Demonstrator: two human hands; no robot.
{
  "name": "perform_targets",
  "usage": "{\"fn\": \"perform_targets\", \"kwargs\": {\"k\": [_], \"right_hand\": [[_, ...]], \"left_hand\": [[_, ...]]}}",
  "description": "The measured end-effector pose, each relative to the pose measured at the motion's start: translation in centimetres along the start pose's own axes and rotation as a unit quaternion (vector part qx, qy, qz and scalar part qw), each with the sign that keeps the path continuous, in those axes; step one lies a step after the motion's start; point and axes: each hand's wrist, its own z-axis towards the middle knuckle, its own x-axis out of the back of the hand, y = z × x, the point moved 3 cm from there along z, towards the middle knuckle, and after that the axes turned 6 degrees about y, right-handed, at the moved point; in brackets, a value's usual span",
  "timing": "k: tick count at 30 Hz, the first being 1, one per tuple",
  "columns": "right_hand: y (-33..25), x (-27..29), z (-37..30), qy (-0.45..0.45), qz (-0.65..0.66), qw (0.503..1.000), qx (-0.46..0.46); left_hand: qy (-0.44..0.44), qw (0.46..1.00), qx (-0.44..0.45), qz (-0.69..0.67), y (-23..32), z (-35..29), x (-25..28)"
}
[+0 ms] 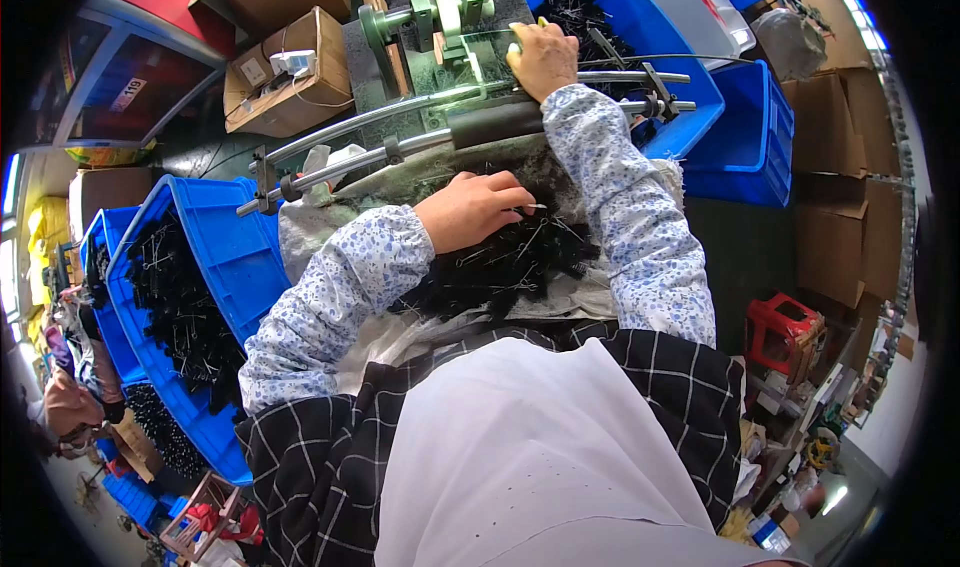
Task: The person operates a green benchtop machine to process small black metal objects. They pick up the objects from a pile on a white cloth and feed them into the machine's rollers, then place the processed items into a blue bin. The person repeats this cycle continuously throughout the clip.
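Black bristle brushes with thin looped wire stems (515, 267) lie heaped on the pale cloth over my lap. My left hand (475, 210) bends over this heap, its fingers closed around a wire brush whose pale end shows at the fingertips. Farther off, my right hand (543, 59) is at the green bench machine (435, 27), its fingertips in yellow covers and pinched together. A thin wire runs from them toward the machine's middle; whatever else they grip is hidden. Two metal rods (400, 117) and a dark padded roller (495, 124) cross between my hands.
On the left stands a blue bin (225, 257) with many black brushes. Another blue bin (680, 57) with brushes is behind my right hand, beside a smaller blue crate (745, 137). An open cardboard box (290, 102) sits left of the machine. To the right is a red stool (785, 332).
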Motion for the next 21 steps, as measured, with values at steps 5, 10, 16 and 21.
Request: {"fn": "perform_targets", "kwargs": {"k": [5,10,16,21], "right_hand": [[-5.1,-0.7,0.6,-0.036,-0.016,0.999,0.006],[-5.9,-0.4,0.2,0.022,-0.022,0.999,0.038],[0.4,0.5,0.3,0.032,-0.032,0.998,0.038],[3.9,0.8,2.3,-0.064,-0.050,0.997,-0.021]], "left_hand": [[-0.027,0.995,-0.059,0.082,2.1,0.2,1.0],[-0.022,0.995,-0.012,0.098,2.3,0.7,1.4],[0.044,0.986,0.157,0.030,1.3,0.0,4.5],[0.044,0.994,0.100,-0.002,0.7,-0.3,5.2]]}}
